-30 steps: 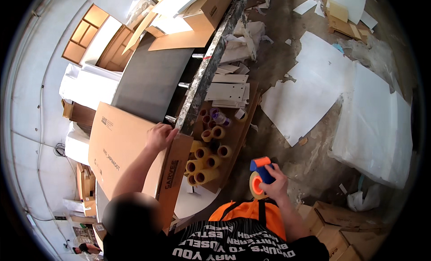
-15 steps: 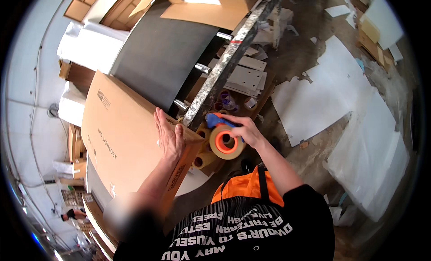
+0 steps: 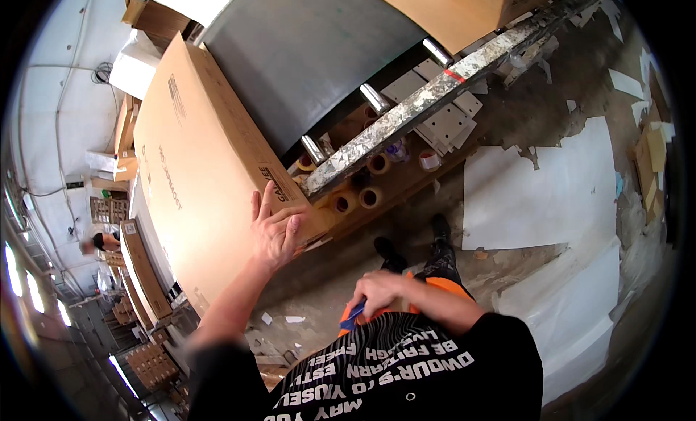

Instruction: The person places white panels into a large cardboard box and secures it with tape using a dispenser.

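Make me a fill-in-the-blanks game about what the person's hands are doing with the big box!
1. The left hand rests flat on the end of a big ____ box.
2. The right hand is down near the body, gripping a tool with a ____ handle.
3. Under the speckled rail lie empty cardboard ____.
4. Big white sheets lie on the ____.

Missing words: cardboard; blue; tubes; floor

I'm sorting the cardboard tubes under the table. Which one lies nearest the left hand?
The tube at the left end of the row, open end facing out, lies nearest the left hand; its neighbour lies further right.
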Available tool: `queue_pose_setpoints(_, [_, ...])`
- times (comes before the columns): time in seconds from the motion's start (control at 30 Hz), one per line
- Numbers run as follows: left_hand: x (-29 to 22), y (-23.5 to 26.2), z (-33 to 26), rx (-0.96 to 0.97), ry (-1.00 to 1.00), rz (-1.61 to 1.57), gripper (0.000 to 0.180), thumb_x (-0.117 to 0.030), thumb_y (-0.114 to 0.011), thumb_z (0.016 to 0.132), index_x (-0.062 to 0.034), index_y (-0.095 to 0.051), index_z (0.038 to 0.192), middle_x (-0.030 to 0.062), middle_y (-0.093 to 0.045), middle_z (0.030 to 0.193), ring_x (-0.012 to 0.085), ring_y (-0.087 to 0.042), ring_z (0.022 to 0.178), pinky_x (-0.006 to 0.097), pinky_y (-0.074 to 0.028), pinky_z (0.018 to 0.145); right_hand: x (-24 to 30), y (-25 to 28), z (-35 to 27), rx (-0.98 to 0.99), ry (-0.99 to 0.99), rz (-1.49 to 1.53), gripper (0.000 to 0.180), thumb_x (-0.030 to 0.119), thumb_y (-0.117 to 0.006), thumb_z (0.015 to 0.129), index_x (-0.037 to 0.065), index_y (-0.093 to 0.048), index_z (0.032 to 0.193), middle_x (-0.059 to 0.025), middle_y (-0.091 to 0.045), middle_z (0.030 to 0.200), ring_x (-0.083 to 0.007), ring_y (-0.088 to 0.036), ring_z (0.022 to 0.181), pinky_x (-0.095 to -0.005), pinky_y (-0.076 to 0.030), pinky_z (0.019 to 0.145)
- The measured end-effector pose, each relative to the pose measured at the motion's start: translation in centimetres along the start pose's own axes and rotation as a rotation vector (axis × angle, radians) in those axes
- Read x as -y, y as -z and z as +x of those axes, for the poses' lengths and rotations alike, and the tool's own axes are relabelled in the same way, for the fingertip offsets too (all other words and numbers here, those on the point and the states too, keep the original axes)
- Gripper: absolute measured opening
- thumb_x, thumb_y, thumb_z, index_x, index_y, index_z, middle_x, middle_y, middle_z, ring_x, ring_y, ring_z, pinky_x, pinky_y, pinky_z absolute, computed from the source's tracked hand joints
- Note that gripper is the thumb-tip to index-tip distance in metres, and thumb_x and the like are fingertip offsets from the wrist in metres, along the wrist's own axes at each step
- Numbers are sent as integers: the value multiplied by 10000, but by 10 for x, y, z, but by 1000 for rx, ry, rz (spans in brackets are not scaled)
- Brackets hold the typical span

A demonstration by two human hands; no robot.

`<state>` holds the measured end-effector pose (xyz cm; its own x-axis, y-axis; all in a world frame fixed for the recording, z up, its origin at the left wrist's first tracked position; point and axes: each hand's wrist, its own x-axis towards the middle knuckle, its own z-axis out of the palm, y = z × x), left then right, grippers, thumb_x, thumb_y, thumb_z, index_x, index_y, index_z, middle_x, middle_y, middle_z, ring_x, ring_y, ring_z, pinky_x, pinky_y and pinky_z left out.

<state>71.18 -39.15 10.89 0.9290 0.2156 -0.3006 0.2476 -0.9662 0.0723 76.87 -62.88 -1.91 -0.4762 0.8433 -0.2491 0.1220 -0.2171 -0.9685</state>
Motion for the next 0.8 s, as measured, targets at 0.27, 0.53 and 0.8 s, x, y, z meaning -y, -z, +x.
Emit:
queue_pose_setpoints(0.27, [14,-25,-2,-520,-13,-415,481,-276,-368,1024,7,-534,1375,164,-532,1438,375,-430,1393,517,-177,1213,1,113,-41,-488,424,651,693,78,-744,644,-38,-606,1314,-119,-653,1270,-171,-616,1123,-317,-434,1042])
queue_pose_setpoints(0.53, [12,-5,-14,-142,-181,-87,741,-385,-710,794,-22,-501,1404,142,-494,1485,377,-360,1443,555,-125,1213,-22,130,-67,-717,394,1047,772,87,-649,639,-54,-531,1389,-160,-681,1187,-169,-663,1027,-285,-512,932])
queue_pose_setpoints(0.8, [4,-21,0,-335,593,-142,668,-149,-689,775,-201,-536,1423,160,-273,1616,362,-127,1525,509,-94,1228,-11,130,-38,-633,417,1153,755,84,-637,661,-61,-521,1393,-160,-671,1223,-185,-658,1071,-297,-498,972])
